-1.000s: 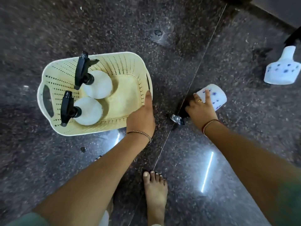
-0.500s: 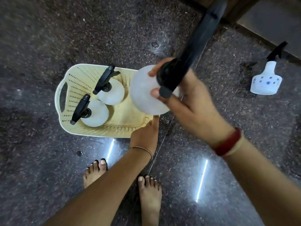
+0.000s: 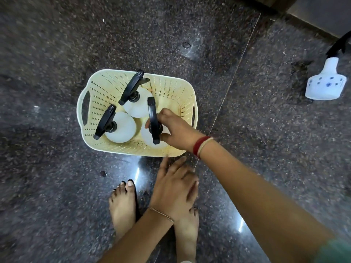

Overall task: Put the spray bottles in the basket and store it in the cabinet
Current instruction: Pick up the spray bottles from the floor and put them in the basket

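Observation:
A cream perforated basket (image 3: pixel 171 90) stands on the dark granite floor. Inside it two white spray bottles with black trigger heads stand upright, one at the back (image 3: pixel 135 109) and one at the front left (image 3: pixel 121 128). My right hand (image 3: pixel 176 130) grips the neck of a third spray bottle (image 3: pixel 146 134), which stands in the basket's front right part. My left hand (image 3: pixel 173 185) hovers just in front of the basket with fingers spread, holding nothing. A fourth white spray bottle with blue dots (image 3: pixel 325 85) stands on the floor far right.
My bare feet (image 3: pixel 123 205) are on the floor directly in front of the basket. A wooden cabinet base (image 3: pixel 311 14) runs along the top right corner. A small dark speck (image 3: pixel 103 173) lies on the floor near my left foot.
My right hand carried the third bottle from above the rim down into the basket. My left hand let go of the basket's right edge and drew back toward me.

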